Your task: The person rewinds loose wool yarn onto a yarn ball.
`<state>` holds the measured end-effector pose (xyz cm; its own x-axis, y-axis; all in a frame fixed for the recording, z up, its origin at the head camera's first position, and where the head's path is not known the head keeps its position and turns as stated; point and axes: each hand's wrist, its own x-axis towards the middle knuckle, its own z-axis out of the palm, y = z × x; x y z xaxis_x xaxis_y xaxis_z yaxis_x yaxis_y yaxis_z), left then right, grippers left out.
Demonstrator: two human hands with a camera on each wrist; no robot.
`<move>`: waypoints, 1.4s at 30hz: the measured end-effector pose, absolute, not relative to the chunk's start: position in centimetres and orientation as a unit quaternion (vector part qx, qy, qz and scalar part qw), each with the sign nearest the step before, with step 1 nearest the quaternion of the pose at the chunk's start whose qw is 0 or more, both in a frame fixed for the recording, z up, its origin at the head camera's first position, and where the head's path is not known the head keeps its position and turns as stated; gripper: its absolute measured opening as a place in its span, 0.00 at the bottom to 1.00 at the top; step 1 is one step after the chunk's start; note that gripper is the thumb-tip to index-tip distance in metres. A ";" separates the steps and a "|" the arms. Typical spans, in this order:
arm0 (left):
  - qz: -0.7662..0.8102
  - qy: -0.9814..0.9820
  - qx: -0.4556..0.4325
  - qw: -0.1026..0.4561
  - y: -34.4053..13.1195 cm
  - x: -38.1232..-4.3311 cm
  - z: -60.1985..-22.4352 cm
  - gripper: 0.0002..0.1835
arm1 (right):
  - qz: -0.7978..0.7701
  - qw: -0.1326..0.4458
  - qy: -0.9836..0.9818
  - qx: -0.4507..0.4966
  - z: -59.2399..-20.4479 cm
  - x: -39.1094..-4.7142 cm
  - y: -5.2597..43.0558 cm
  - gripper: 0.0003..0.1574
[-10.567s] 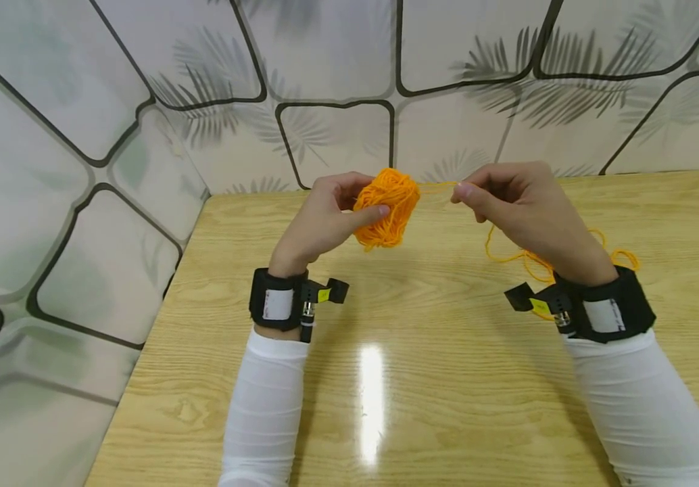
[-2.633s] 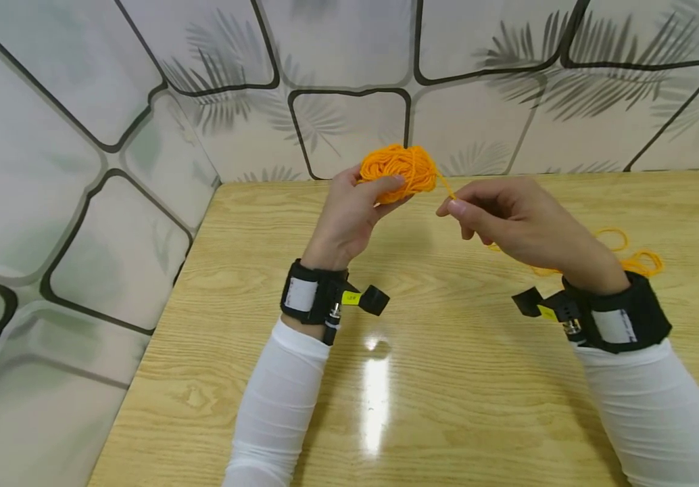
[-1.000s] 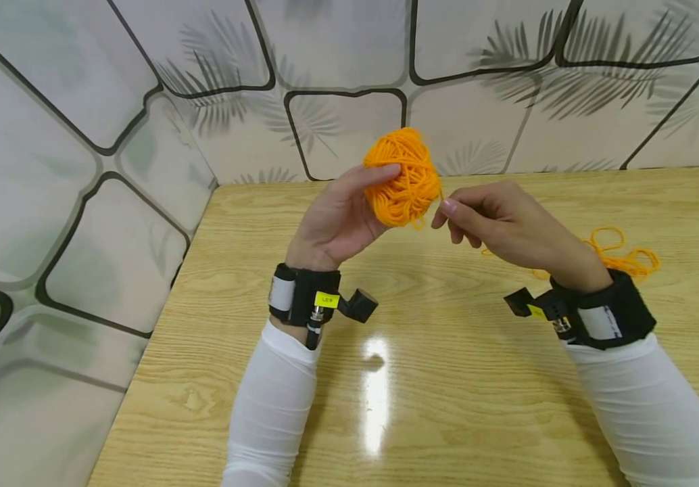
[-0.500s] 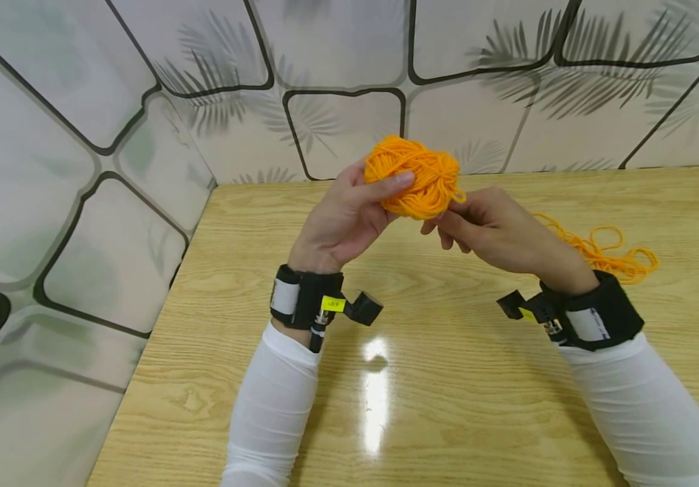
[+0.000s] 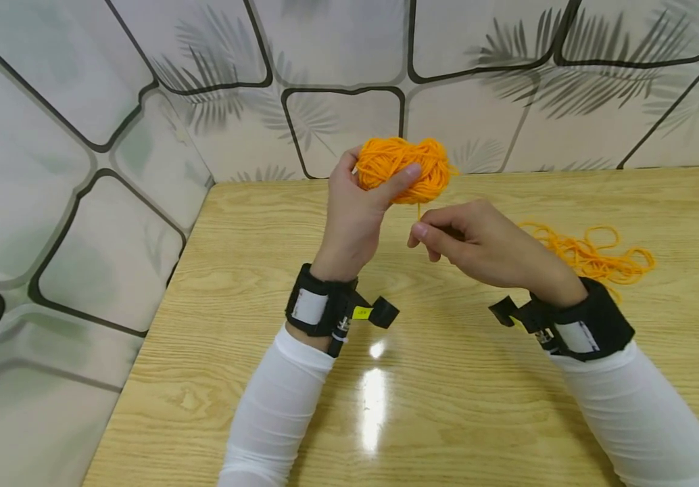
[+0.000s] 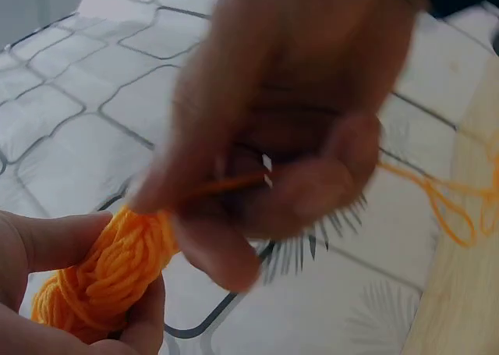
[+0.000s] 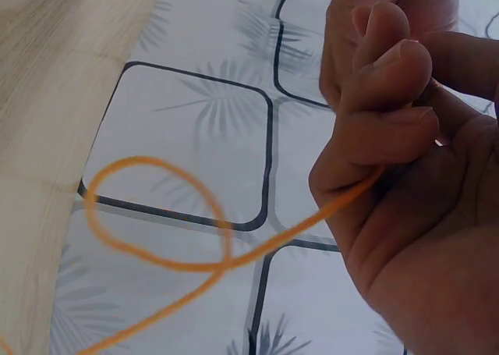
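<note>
An orange ball of yarn (image 5: pixel 380 162), wound in an oblong shape, is gripped in my left hand (image 5: pixel 355 210), thumb across its near side. In the left wrist view the ball of yarn (image 6: pixel 117 281) sits between thumb and fingers. My right hand (image 5: pixel 477 243), lower and to the right, pinches the strand (image 5: pixel 419 212) that hangs from the ball's underside. Through the curled fingers of the right hand (image 7: pixel 405 183) the yarn strand (image 7: pixel 296 230) runs out and makes a loop in the right wrist view. The ball is hidden there.
A loose tangle of orange yarn (image 5: pixel 611 260) lies on the wooden table (image 5: pixel 447 406) at the right, partly behind the right wrist. A patterned wall (image 5: pixel 349 61) rises along the table's back edge, and another stands at the left.
Over the last second the left hand has turned the ball from upright to lengthwise. The right hand has moved left and down, below the ball. More loose yarn shows beside the right wrist.
</note>
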<state>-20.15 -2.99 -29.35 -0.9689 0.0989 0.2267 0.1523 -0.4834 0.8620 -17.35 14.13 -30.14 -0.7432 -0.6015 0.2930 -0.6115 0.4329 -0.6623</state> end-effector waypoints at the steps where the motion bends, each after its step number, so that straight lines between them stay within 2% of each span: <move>1: -0.841 -0.525 -0.128 0.033 -2.9 -20.1 -29.4 0.26 | 0.389 0.007 -0.848 0.360 -30.0 -17.2 14.2 0.12; 3: -0.812 -0.564 -0.139 0.055 -2.9 -20.1 -29.4 0.29 | 0.381 0.009 -0.850 0.364 -29.7 -17.0 14.3 0.12; 6: -0.770 -0.617 -0.159 0.039 -3.3 -20.0 -29.4 0.31 | 0.374 0.015 -0.853 0.363 -29.1 -16.6 14.8 0.10; 13: -0.694 -0.678 -0.217 -0.106 -4.4 -20.1 -29.2 0.31 | 0.383 0.042 -0.852 0.355 -27.9 -16.1 16.2 0.05; 22: -0.646 -0.644 -0.336 -0.235 -5.3 -20.1 -29.1 0.24 | 0.393 0.061 -0.851 0.344 -27.0 -16.1 17.7 0.05; 29: -0.621 -0.629 -0.392 -0.257 -5.7 -20.1 -28.9 0.22 | 0.399 0.056 -0.852 0.336 -26.6 -16.0 18.5 0.04; 36: -0.631 -0.615 -0.378 -0.284 -5.9 -20.1 -28.9 0.24 | 0.390 0.031 -0.846 0.362 -26.6 -16.0 18.7 0.05; 42: -0.633 -0.603 -0.387 -0.294 -6.1 -20.2 -29.1 0.25 | 0.387 0.041 -0.846 0.365 -26.5 -16.0 19.2 0.08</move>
<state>-20.23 -6.11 -29.07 -0.5283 0.8382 0.1354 0.0955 -0.0998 0.9904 -15.99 19.23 -26.51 -0.7307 -0.5855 0.3511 -0.6486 0.4349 -0.6246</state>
